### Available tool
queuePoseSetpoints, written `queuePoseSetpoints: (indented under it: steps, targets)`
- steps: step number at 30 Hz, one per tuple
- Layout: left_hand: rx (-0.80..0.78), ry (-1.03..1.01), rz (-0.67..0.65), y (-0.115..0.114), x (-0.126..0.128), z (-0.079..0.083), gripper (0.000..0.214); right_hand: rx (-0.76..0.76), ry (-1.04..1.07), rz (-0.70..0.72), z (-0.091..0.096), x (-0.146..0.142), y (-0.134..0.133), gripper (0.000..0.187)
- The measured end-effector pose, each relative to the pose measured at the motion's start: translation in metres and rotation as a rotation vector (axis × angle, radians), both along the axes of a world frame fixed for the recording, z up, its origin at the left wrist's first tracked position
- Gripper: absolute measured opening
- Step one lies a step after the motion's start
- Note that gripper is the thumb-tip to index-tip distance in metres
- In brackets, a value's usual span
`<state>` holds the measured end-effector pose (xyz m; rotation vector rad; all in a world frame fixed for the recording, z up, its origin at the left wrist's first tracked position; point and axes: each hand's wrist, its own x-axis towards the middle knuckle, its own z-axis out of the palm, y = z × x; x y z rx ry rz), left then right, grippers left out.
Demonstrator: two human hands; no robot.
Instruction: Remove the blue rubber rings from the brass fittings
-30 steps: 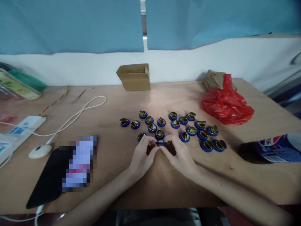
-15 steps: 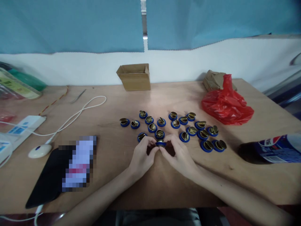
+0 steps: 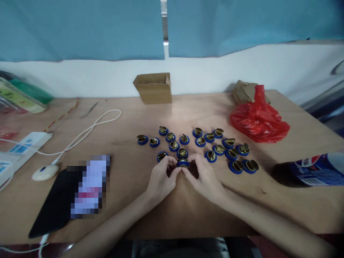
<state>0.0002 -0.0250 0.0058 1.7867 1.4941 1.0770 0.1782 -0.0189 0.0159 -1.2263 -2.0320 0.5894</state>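
Observation:
Between my two hands is a small round blue piece with brass-coloured metal parts. My left hand pinches it from the left with thumb and fingertips. From the other side my right hand grips the same piece, thumb in front and fingers behind. Several similar blue discs with brass-coloured plates and clips lie on the table beyond, one disc just behind the held piece and another disc beside my left fingers. To the right of my right hand sits a further disc. My fingers partly hide the held piece.
A cardboard box stands by the wall. On the right are a red plastic bag and a dark cola bottle lying down. At left lie a phone, a black flat object, a white mouse and a power strip.
The held piece has tilted slightly between my fingertips, so its blue rim and brass-coloured parts show at a different angle. Both hands stay in nearly the same place.

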Motion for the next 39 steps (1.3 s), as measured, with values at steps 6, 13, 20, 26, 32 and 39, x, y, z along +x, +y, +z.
queuePoseSetpoints:
  steps: [6,13,20,26,32,39]
  targets:
    - [-0.032,0.023,-0.014,-0.0021,-0.0008,-0.0009,0.007,-0.037,0.016,0.01,0.0016,-0.0008,-0.0007,0.011]
    - [-0.04,0.051,-0.035,-0.0028,-0.0017,-0.0018,0.01,-0.087,0.053,0.047,0.0021,0.0004,-0.0025,0.012]
    - [-0.022,0.033,-0.082,-0.0043,-0.0017,-0.0005,0.01,-0.104,0.104,0.096,0.0046,0.0011,-0.0006,0.014]
    - [-0.068,-0.031,-0.109,-0.0053,-0.0022,-0.0006,0.01,-0.124,0.134,0.121,0.0035,0.0028,0.0008,0.019]
    - [-0.143,-0.12,-0.142,-0.0028,-0.0035,-0.0033,0.01,-0.138,0.177,0.106,0.0015,0.0025,0.0014,0.028]
    - [-0.217,-0.24,-0.186,-0.0006,-0.0027,-0.0018,0.011,-0.201,0.209,0.108,0.0045,0.0038,0.0024,0.034]
